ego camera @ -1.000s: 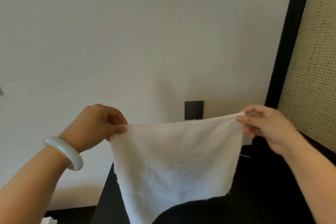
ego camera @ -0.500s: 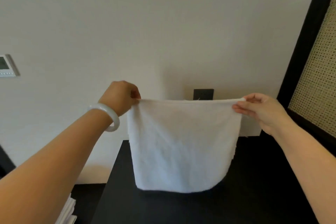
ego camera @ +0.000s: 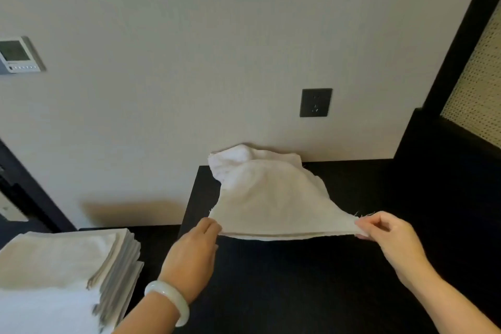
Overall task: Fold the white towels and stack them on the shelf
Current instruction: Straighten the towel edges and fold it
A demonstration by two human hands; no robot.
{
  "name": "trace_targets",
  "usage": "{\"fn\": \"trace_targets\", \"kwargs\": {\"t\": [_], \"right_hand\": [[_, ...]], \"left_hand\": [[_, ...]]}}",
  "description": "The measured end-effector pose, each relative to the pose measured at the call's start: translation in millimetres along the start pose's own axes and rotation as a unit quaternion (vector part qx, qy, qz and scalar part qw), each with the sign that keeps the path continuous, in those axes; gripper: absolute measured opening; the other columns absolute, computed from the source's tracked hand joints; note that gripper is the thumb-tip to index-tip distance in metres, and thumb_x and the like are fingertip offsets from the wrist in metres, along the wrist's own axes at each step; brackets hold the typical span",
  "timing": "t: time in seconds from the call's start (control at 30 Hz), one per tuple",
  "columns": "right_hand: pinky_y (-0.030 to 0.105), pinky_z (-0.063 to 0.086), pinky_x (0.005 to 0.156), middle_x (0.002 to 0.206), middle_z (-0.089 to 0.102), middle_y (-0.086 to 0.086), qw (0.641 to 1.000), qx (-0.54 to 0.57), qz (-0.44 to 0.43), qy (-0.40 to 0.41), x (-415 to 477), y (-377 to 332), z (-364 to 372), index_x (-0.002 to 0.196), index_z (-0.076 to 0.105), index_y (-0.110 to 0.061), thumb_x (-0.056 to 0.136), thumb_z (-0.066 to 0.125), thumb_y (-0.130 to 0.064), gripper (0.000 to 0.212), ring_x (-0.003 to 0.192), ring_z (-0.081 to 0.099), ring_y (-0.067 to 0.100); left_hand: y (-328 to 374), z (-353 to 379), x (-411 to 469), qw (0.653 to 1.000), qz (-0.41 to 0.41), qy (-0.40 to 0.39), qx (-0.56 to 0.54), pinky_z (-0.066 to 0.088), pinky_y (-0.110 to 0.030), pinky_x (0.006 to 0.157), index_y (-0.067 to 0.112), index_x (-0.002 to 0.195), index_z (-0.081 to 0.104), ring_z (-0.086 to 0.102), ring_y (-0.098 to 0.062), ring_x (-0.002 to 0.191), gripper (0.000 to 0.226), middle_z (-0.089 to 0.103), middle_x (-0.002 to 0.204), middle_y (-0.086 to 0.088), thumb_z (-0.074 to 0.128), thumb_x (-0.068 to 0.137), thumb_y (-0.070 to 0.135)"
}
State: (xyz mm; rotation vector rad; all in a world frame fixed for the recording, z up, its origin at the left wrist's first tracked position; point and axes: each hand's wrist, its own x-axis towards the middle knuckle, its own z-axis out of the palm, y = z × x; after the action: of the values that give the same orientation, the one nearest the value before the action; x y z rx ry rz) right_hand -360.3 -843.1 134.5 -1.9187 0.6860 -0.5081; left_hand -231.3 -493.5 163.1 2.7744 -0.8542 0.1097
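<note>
Our left hand (ego camera: 193, 255) and right hand (ego camera: 390, 238) pinch the white towel (ego camera: 271, 198) by its near edge, taut nine-to-three, bulk trailing toward eleven.

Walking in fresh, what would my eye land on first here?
A white towel, pinched at its two near corners by the left hand and right hand, stretches over the black table, centre. At lower left sits a stack of folded white towels.

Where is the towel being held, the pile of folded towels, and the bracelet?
held towel (ego camera: 271, 198), head view, middle of the cloth.
pile of folded towels (ego camera: 59, 260), head view, top towel's face.
bracelet (ego camera: 169, 293), head view, outer side of the white band.
</note>
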Motion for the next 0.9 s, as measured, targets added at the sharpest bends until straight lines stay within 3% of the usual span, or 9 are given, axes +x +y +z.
{"fn": "trace_targets", "kwargs": {"t": [0.1,0.23,0.43,0.53,0.6,0.67,0.7,0.8,0.9], "right_hand": [[0.024,0.045,0.069,0.084,0.069,-0.009,0.995,-0.047,0.093,0.002,-24.7,49.4,23.6,0.084,0.069,-0.029,0.088,0.071,-0.018,0.012,0.089,0.066,0.012],[0.019,0.041,0.067,0.099,0.063,-0.013,0.988,-0.088,0.129,0.018,-52.1,69.8,25.5,0.089,0.064,-0.033,0.089,0.07,-0.012,0.022,0.091,0.058,0.003],[0.012,0.037,0.06,0.107,0.044,-0.014,0.98,-0.177,0.086,0.033,-82.4,71.1,18.7,0.091,0.05,-0.044,0.086,0.073,-0.013,0.038,0.081,0.054,0.001],[0.012,0.039,0.065,0.115,0.046,-0.012,0.971,-0.227,0.08,0.004,-98.7,75.7,13.8,0.098,0.053,-0.04,0.087,0.072,-0.013,0.035,0.085,0.053,0.003],[0.017,0.041,0.078,0.115,0.04,-0.015,0.94,-0.335,0.059,-0.011,-106.0,74.4,13.0,0.109,0.059,-0.032,0.087,0.071,-0.018,0.029,0.097,0.038,0.0],[0.024,0.038,0.087,0.112,0.039,-0.016,0.905,-0.423,-0.042,0.022,-104.7,62.2,23.6,0.112,0.062,-0.025,0.086,0.071,-0.022,0.027,0.102,0.027,0.0],[0.026,0.038,0.093,0.115,0.044,-0.014,0.9,-0.427,-0.088,0.027,-102.5,49.8,37.0,0.113,0.064,-0.024,0.086,0.069,-0.023,0.027,0.108,0.03,0.002],[0.031,0.016,0.116,0.154,0.035,-0.001,0.92,-0.357,-0.142,-0.081,-97.2,8.1,100.8,0.142,0.049,-0.019,0.1,0.052,-0.028,0.043,0.143,0.021,0.014],[0.041,-0.004,0.124,0.167,-0.002,0.0,0.877,-0.412,-0.172,-0.176,-98.6,-3.7,159.3,0.159,0.01,-0.025,0.107,0.028,-0.038,0.056,0.153,-0.007,0.019]], "left_hand": [[-5.0,49.3,-37.1,0.994,-0.026,-0.096,-0.033,0.045,-0.02,0.102,0.027,0.139,0.042,0.058,-0.008,0.114,0.043,0.035,0.147,0.011,0.055,0.098,0.023],[-11.5,76.7,-78.0,0.99,-0.011,-0.134,-0.048,0.031,-0.02,0.114,0.026,0.154,0.019,0.044,-0.005,0.133,0.062,0.015,0.161,0.009,0.049,0.099,0.023],[-15.8,82.3,-122.0,0.984,-0.001,-0.1,-0.15,0.015,-0.014,0.117,0.037,0.151,0.026,0.028,0.003,0.141,0.062,0.017,0.156,0.026,0.045,0.1,0.008],[-12.4,70.6,-138.0,0.95,-0.042,-0.028,-0.307,0.03,-0.009,0.109,0.037,0.126,0.061,0.046,0.011,0.126,0.056,0.049,0.138,0.03,0.05,0.093,-0.007],[-16.8,61.1,-142.4,0.919,-0.119,0.08,-0.368,0.052,-0.013,0.087,0.038,0.096,0.072,0.066,0.002,0.1,0.056,0.069,0.106,0.025,0.052,0.088,-0.014],[-15.9,55.9,-131.1,0.922,-0.149,0.147,-0.326,0.055,-0.018,0.074,0.035,0.088,0.069,0.067,-0.001,0.085,0.051,0.07,0.09,0.017,0.053,0.087,-0.013],[-9.6,55.0,-119.9,0.94,-0.13,0.146,-0.279,0.055,-0.019,0.082,0.033,0.096,0.068,0.066,-0.001,0.091,0.043,0.07,0.099,0.016,0.055,0.089,-0.007],[22.2,73.7,-73.5,0.988,-0.059,0.006,-0.141,0.02,-0.03,0.118,0.023,0.147,0.038,0.03,-0.015,0.145,0.046,0.028,0.157,0.009,0.044,0.102,0.031],[45.2,106.1,-44.2,0.995,-0.016,-0.088,-0.034,-0.012,-0.04,0.119,0.025,0.155,-0.007,-0.022,-0.018,0.147,0.061,-0.02,0.161,0.004,0.017,0.104,0.047]]}}
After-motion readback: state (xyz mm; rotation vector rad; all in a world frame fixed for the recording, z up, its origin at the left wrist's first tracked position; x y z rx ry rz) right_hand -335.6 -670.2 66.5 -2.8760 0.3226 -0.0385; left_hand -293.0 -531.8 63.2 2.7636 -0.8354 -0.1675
